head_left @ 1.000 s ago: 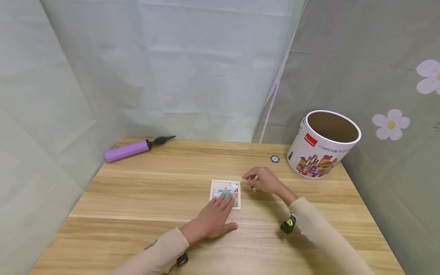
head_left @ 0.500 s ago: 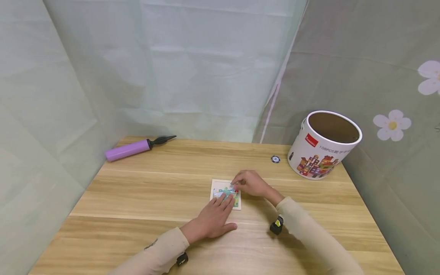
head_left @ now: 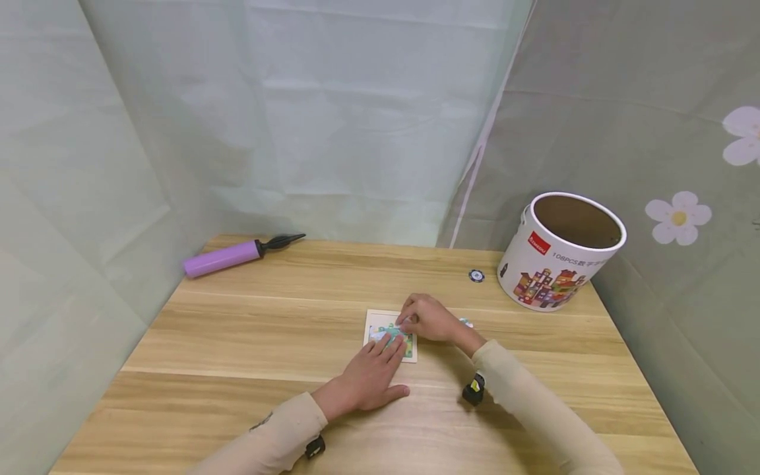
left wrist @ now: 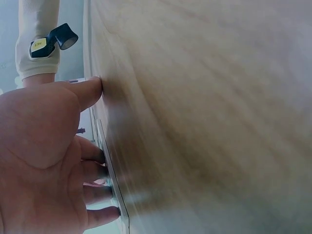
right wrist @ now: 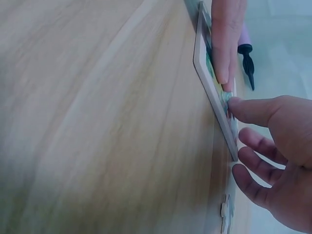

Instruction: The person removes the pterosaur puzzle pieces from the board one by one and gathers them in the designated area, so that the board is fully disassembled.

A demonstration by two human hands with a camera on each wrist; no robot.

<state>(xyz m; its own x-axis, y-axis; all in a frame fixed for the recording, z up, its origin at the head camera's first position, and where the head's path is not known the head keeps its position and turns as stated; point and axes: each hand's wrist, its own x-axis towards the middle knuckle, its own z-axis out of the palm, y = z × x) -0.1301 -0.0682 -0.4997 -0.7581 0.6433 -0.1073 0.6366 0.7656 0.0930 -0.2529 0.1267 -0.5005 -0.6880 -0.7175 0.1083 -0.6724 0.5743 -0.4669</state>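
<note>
On the table lies a small square wooden jigsaw puzzle (head_left: 371,320) in a pale frame, with colourful pieces in its tray. My left hand (head_left: 369,377) lies flat with its straight fingers on the puzzle's lower part. At the upper right part of the tray my right hand (head_left: 430,318) pinches a small pale blue puzzle piece (head_left: 408,320), mostly hidden by the fingers. The right wrist view shows the right thumb (right wrist: 253,111) down against the puzzle surface, the other fingers bent beside the frame (right wrist: 222,113). Fingers in the left wrist view (left wrist: 97,192) touch the frame.
Loose puzzle pieces (head_left: 466,322) lie right of the frame, partly behind the right wrist. A dark blue and white round chip (head_left: 476,276) lies farther back, beside a large white bucket (head_left: 555,264). A purple hand pump (head_left: 222,258) lies at the back left.
My right hand has moved left from beside the frame to over the puzzle's upper right part, then slightly farther in. Loose pieces now show behind its wrist. The left hand stays put.
</note>
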